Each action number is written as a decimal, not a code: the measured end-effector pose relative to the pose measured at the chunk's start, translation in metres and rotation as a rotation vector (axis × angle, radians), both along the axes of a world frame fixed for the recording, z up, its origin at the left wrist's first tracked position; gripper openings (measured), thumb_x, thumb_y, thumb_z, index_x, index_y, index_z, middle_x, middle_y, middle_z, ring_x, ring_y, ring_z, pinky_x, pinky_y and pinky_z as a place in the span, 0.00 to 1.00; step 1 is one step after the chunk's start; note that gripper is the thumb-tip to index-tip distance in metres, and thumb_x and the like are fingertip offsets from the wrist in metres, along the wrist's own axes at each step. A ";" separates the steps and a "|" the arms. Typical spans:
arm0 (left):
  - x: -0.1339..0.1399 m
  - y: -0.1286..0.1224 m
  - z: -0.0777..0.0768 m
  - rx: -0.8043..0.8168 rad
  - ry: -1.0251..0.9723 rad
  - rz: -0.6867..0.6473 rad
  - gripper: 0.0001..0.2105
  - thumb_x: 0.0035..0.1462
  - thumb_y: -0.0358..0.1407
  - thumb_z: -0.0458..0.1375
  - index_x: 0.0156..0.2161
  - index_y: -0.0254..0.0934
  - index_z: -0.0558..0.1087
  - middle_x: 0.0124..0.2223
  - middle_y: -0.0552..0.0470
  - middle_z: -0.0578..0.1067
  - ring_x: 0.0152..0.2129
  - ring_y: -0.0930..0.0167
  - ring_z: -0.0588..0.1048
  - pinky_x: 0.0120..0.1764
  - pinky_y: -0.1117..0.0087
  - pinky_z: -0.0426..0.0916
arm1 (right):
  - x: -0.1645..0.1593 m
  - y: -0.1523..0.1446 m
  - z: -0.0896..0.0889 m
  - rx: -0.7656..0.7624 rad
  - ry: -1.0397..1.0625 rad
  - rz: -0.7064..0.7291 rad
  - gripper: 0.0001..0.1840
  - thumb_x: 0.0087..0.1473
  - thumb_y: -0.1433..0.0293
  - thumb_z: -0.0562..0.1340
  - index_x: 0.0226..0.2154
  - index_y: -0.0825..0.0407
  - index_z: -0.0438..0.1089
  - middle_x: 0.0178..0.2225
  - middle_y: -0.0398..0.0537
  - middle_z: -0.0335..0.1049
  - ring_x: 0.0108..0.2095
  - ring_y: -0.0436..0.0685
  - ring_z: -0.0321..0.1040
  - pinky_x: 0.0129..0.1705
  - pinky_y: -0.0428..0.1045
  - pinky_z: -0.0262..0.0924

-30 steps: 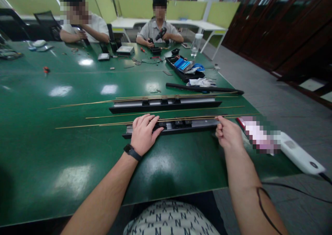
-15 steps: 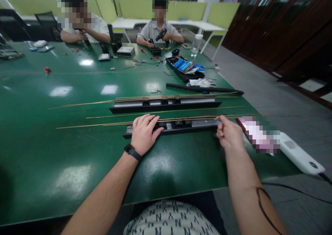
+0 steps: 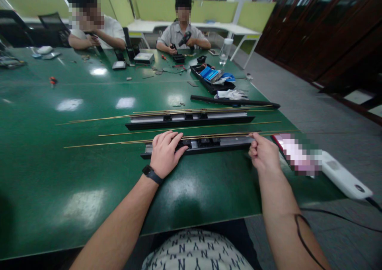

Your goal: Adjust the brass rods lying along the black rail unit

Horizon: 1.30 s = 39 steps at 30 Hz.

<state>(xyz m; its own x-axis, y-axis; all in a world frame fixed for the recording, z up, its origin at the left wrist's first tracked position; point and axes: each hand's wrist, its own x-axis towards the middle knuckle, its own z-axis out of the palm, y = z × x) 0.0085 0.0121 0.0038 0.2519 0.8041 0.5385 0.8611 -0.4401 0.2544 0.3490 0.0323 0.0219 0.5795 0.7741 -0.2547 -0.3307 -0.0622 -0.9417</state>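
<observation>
My left hand [image 3: 166, 152], with a dark watch on the wrist, lies wrapped over the left part of the nearer long black rail [image 3: 227, 147]. Its thumb is on the near side by a black block [image 3: 205, 141], and its fingers reach the far side. At the rail's right end, my right hand [image 3: 264, 152] is closed in a pinch on a thin brass rod [image 3: 219, 136]. Several such rods run lengthwise over this rail, and their ends stick out past it on both sides. The fingertips of my right hand are partly hidden.
Behind lies a second black rail [image 3: 191, 123] with rods over it. Further back are a black tube [image 3: 232, 101], white gloves [image 3: 231, 95] and a black tray [image 3: 215, 88]. To the right sit a phone [image 3: 295, 152] and a white power strip [image 3: 343, 174]. Two people sit across the table.
The view has shifted very slightly. Both hands keep their places on the nearer rail and rods.
</observation>
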 end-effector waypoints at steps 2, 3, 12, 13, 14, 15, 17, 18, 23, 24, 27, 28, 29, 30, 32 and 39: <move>0.000 0.000 0.000 0.000 0.002 0.002 0.20 0.67 0.46 0.59 0.60 0.42 0.74 0.57 0.42 0.78 0.59 0.56 0.72 0.61 0.51 0.59 | 0.002 0.000 0.000 0.005 0.000 -0.023 0.08 0.53 0.67 0.71 0.30 0.55 0.75 0.15 0.35 0.60 0.10 0.42 0.50 0.10 0.38 0.42; 0.000 0.000 0.000 0.000 0.003 0.003 0.20 0.67 0.46 0.59 0.60 0.42 0.74 0.57 0.42 0.78 0.59 0.56 0.71 0.61 0.51 0.59 | 0.002 0.001 -0.001 0.004 -0.003 -0.027 0.08 0.54 0.67 0.71 0.30 0.55 0.74 0.15 0.35 0.60 0.10 0.42 0.49 0.10 0.38 0.42; 0.000 0.001 0.000 -0.001 0.007 0.010 0.21 0.67 0.47 0.59 0.60 0.42 0.73 0.57 0.43 0.78 0.59 0.56 0.71 0.61 0.51 0.59 | 0.002 0.001 -0.002 -0.026 -0.049 -0.006 0.10 0.53 0.65 0.72 0.30 0.54 0.75 0.14 0.37 0.61 0.09 0.43 0.49 0.09 0.39 0.40; 0.000 0.001 0.000 -0.001 0.007 0.011 0.21 0.67 0.47 0.59 0.60 0.42 0.73 0.57 0.43 0.78 0.59 0.56 0.71 0.61 0.51 0.59 | 0.002 0.001 -0.002 -0.030 -0.053 -0.003 0.10 0.53 0.65 0.72 0.30 0.54 0.75 0.14 0.37 0.61 0.09 0.43 0.49 0.09 0.39 0.40; 0.000 0.001 0.000 -0.002 0.008 0.010 0.21 0.67 0.47 0.58 0.60 0.42 0.73 0.58 0.43 0.78 0.59 0.56 0.71 0.61 0.51 0.59 | 0.002 0.001 -0.002 -0.032 -0.058 0.002 0.11 0.53 0.65 0.72 0.30 0.54 0.75 0.14 0.37 0.61 0.09 0.43 0.49 0.09 0.39 0.40; 0.001 0.001 0.000 -0.002 0.009 0.009 0.21 0.68 0.47 0.58 0.60 0.42 0.73 0.58 0.43 0.78 0.59 0.57 0.71 0.61 0.51 0.59 | 0.001 0.000 -0.002 -0.033 -0.062 0.010 0.11 0.52 0.64 0.73 0.30 0.54 0.74 0.14 0.37 0.61 0.09 0.43 0.49 0.09 0.39 0.40; 0.001 0.000 0.000 -0.001 0.006 0.009 0.21 0.67 0.47 0.59 0.60 0.42 0.73 0.58 0.43 0.78 0.59 0.57 0.71 0.61 0.51 0.59 | 0.001 0.000 -0.001 -0.029 -0.064 0.026 0.12 0.51 0.64 0.74 0.29 0.54 0.74 0.14 0.37 0.61 0.09 0.43 0.49 0.09 0.39 0.40; 0.001 0.000 0.000 -0.003 0.005 0.010 0.21 0.67 0.47 0.59 0.60 0.42 0.73 0.58 0.43 0.78 0.59 0.57 0.71 0.61 0.51 0.59 | 0.001 0.000 -0.001 -0.026 -0.062 0.032 0.12 0.51 0.64 0.74 0.29 0.54 0.74 0.14 0.36 0.61 0.09 0.42 0.49 0.09 0.39 0.40; 0.001 0.001 -0.001 -0.010 0.009 0.009 0.21 0.67 0.47 0.59 0.61 0.43 0.73 0.58 0.43 0.78 0.60 0.56 0.71 0.61 0.51 0.59 | 0.002 0.001 -0.002 -0.007 -0.032 0.010 0.10 0.52 0.67 0.73 0.29 0.54 0.74 0.14 0.35 0.59 0.09 0.42 0.49 0.10 0.38 0.41; 0.000 0.001 -0.001 -0.008 0.010 0.008 0.21 0.67 0.47 0.59 0.61 0.43 0.73 0.58 0.43 0.78 0.59 0.56 0.71 0.61 0.50 0.59 | 0.003 0.001 -0.002 -0.002 -0.030 -0.005 0.10 0.52 0.67 0.73 0.29 0.54 0.74 0.14 0.35 0.59 0.09 0.42 0.49 0.10 0.38 0.41; 0.000 0.001 -0.001 0.001 0.010 0.007 0.20 0.67 0.47 0.59 0.60 0.43 0.73 0.57 0.43 0.78 0.59 0.56 0.72 0.61 0.50 0.60 | 0.006 0.003 -0.002 -0.006 -0.019 -0.050 0.08 0.53 0.68 0.71 0.30 0.54 0.74 0.15 0.35 0.59 0.10 0.42 0.49 0.10 0.38 0.42; 0.000 0.001 0.000 0.005 0.011 0.007 0.20 0.67 0.47 0.59 0.60 0.42 0.73 0.57 0.43 0.78 0.59 0.56 0.72 0.61 0.51 0.60 | 0.007 0.003 -0.002 -0.009 -0.012 -0.061 0.07 0.54 0.69 0.70 0.30 0.54 0.74 0.15 0.35 0.59 0.10 0.42 0.49 0.10 0.38 0.42; 0.000 0.001 0.000 0.009 0.012 0.008 0.20 0.67 0.47 0.59 0.60 0.42 0.73 0.57 0.43 0.78 0.59 0.56 0.72 0.61 0.51 0.60 | 0.007 0.003 -0.002 -0.013 -0.006 -0.066 0.06 0.54 0.69 0.70 0.30 0.54 0.74 0.15 0.35 0.59 0.10 0.42 0.49 0.10 0.38 0.42; 0.000 0.001 0.000 0.011 0.014 0.010 0.20 0.67 0.47 0.59 0.60 0.42 0.73 0.57 0.43 0.78 0.59 0.56 0.72 0.61 0.51 0.60 | 0.007 0.003 -0.001 -0.015 -0.003 -0.067 0.06 0.54 0.69 0.69 0.30 0.55 0.74 0.15 0.36 0.60 0.10 0.42 0.50 0.10 0.38 0.42; 0.000 0.000 0.001 0.013 0.016 0.010 0.20 0.68 0.47 0.59 0.60 0.42 0.73 0.57 0.43 0.78 0.58 0.57 0.72 0.61 0.51 0.60 | 0.006 0.003 0.000 -0.024 -0.007 -0.059 0.06 0.54 0.69 0.69 0.30 0.54 0.74 0.15 0.36 0.60 0.10 0.42 0.50 0.10 0.38 0.42; 0.000 0.000 -0.001 0.015 0.022 0.009 0.20 0.68 0.47 0.58 0.60 0.41 0.73 0.57 0.43 0.78 0.58 0.57 0.72 0.60 0.52 0.60 | 0.004 0.001 0.002 -0.042 -0.030 -0.049 0.07 0.55 0.69 0.68 0.28 0.55 0.74 0.14 0.37 0.61 0.09 0.43 0.49 0.10 0.39 0.40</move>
<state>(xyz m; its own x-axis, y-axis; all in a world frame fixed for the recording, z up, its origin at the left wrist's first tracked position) 0.0083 0.0120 0.0030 0.2568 0.7983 0.5448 0.8705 -0.4359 0.2285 0.3525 0.0337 0.0235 0.6243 0.7335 -0.2686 -0.3060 -0.0867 -0.9481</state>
